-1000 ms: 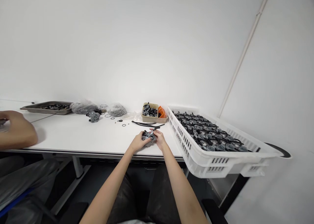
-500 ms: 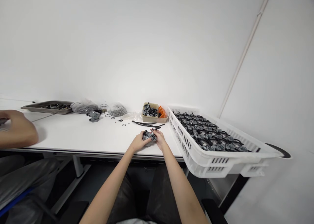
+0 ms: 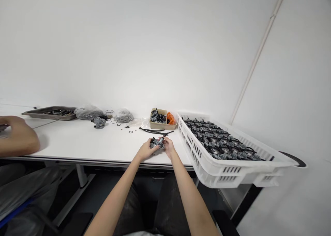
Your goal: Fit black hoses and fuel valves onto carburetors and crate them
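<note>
Just above the table's front edge, my left hand (image 3: 146, 150) is closed around a grey metal carburetor (image 3: 156, 144), its round ringed opening turned towards me. My right hand (image 3: 169, 147) is at the carburetor's right side, fingertips pinched at a short black hose (image 3: 165, 135) by its upper right corner. The fingers partly cover the joint between the two. Several thin black hoses (image 3: 152, 130) lie on the table just beyond my hands.
A large white crate (image 3: 204, 167) of similar carburetors stands at right. Behind are a beige bin (image 3: 163, 126), an orange basket (image 3: 170, 116), bagged parts (image 3: 123, 116), loose rings (image 3: 130, 131), another carburetor (image 3: 99, 123) and a tray (image 3: 69, 117). A co-worker's arm (image 3: 22, 136) rests at left.
My right fingers have shifted slightly at the carburetor's upper right, and the short black hose, which pointed right, now shows less of its length. My left hand keeps its hold.
</note>
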Motion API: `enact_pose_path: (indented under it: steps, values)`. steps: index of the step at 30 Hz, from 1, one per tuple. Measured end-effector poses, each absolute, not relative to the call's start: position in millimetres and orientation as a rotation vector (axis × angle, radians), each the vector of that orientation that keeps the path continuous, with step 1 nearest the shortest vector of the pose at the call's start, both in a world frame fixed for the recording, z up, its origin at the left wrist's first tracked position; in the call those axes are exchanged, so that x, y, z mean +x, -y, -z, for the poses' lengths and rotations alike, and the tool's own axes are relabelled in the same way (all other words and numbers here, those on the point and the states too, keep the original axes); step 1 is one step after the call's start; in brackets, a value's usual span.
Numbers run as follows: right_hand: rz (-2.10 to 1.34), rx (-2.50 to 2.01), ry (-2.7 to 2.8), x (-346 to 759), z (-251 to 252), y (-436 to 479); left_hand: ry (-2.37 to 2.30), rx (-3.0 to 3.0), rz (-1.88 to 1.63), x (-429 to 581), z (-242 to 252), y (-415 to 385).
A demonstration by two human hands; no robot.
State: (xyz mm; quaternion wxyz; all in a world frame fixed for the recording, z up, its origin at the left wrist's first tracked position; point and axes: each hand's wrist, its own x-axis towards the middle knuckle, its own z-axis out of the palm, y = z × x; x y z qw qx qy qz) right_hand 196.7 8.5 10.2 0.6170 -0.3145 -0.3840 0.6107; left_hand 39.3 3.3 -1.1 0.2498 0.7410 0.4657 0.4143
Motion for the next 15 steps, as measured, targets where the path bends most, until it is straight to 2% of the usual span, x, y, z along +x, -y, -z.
enact_pose_path:
  steps: [15]
  values:
    - [-1.389, -0.709, 0.914, 197.2, -7.8, -9.4, -1.263, 2.02, -1.146, 38.2, 1.1, -2.4]
